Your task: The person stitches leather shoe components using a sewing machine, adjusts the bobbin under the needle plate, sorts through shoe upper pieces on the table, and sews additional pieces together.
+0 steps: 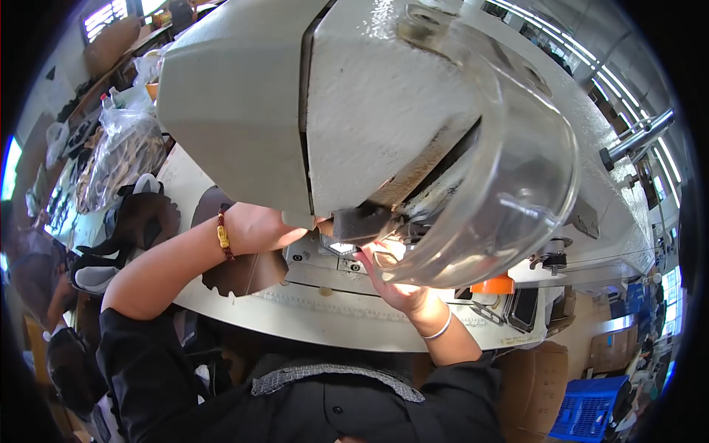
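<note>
Shows rough painted metal on the machine (377, 111), glossy plastic on the clear guard (521, 207), matt cardboard on the near-right box (538, 384).

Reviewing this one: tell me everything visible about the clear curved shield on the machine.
The clear, curved shield looks like rigid plastic, with a thick rounded rim, glossy streaks of reflection and a slightly cloudy tint. It bulges out on the right of the pale grey machine head, its upper end by a metal bracket. Its lower edge overlaps the right hand in this view; whether they touch cannot be told. No crack shows.
</note>
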